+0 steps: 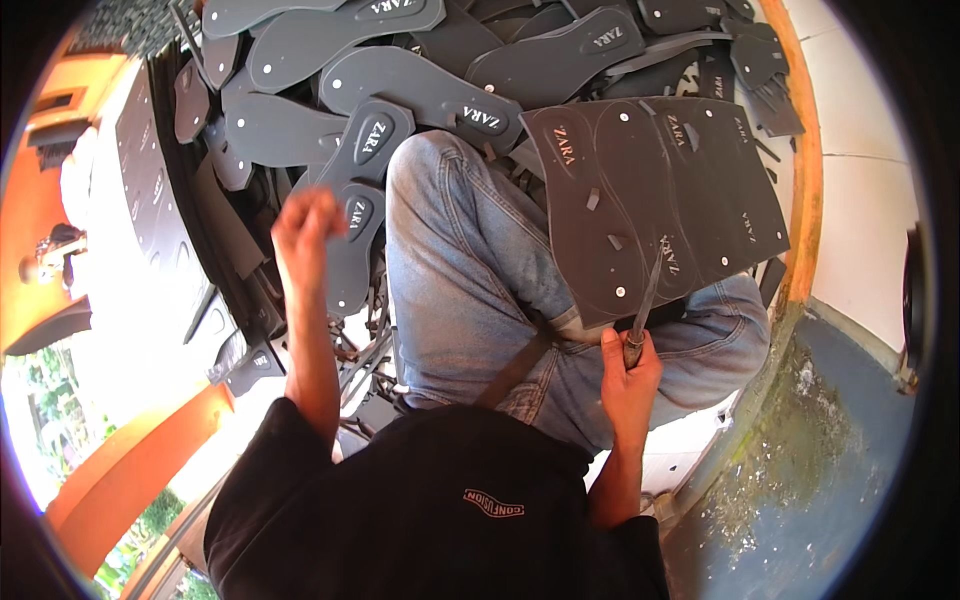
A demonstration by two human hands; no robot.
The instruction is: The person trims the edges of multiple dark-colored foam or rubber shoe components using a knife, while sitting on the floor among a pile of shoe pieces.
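My right hand (pixel 630 378) is closed around the handle of a knife (pixel 650 290), whose narrow blade points away from me over a dark foam sheet (pixel 640 210). This sheet lies across my right thigh, marked with curved sole outlines, white dots and printed lettering. Small dark scraps (pixel 593 199) rest on top of it. Off to the left, my left hand (pixel 308 238) is raised beside several cut sandal soles (pixel 352 240). Its fingers look curled but are smeared by motion, so whether they hold anything is unclear.
A large pile of dark sandal soles (pixel 390 85) spreads beyond my knees. To the left stands a stack of dark sheets (pixel 180 190). Thin offcut strips (pixel 368 350) lie by my left leg. An orange edge (pixel 806 200) borders pale tiles (pixel 868 200) on the right.
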